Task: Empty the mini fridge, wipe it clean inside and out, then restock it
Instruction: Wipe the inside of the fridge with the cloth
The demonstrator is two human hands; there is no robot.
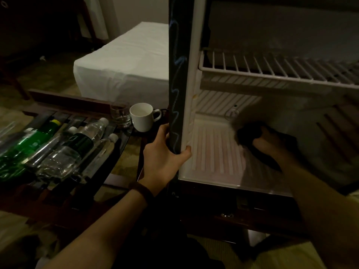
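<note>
The mini fridge point(196, 113) stands open, its white ribbed floor point(215, 152) bare and a white wire shelf point(272, 68) above. My left hand point(165, 158) grips the fridge's dark left front edge point(177, 94), thumb inside, fingers outside. My right hand point(266, 142) reaches deep into the lower compartment and holds a dark cloth point(246, 133) against the back of the floor. Several plastic bottles point(58, 150), clear and green, lie on a dark tray point(93, 183) at the left.
A white mug point(142, 116) and a clear glass point(121, 115) stand beside the tray, close to the fridge's left side. A white-sheeted bed point(124, 61) lies behind. Dark wooden cabinet framing point(233, 208) runs under the fridge.
</note>
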